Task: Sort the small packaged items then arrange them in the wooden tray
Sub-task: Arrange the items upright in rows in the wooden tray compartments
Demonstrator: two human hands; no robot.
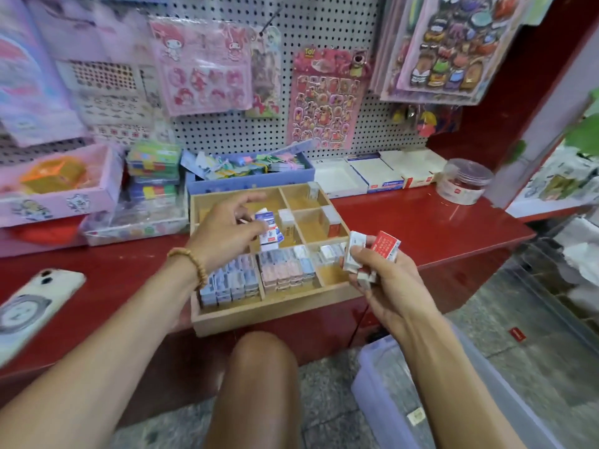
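1. Two hands work above the wooden tray [275, 314], which sits at the front edge of a red counter [421, 222] in the head view.
2. Held over the tray's middle compartments, the left hand [223, 226] pinches a small blue-and-white packet [270, 230] between thumb and fingertips; a beaded bracelet [191, 264] circles its wrist.
3. Off the tray's right front corner, the right hand [382, 277] grips a handful of small packets: a red packet [385, 246] on top, a white packet [355, 251] beside it, and more below that are too blurred to tell apart.
4. Standing in the tray's front left compartment are rows of bluish packets [230, 281]; the next compartment holds pinkish packets [287, 267]; a few silver-white packets [330, 252] fill the one to the right.
5. Back compartments hold only single packets set against their walls.
6. Lying on the counter to the left is a phone [35, 306], screen down.
7. Behind the tray stand a blue box [249, 181] of mixed small items and white cartons [372, 175], under a pegboard [324, 43] hung with sticker sheets.
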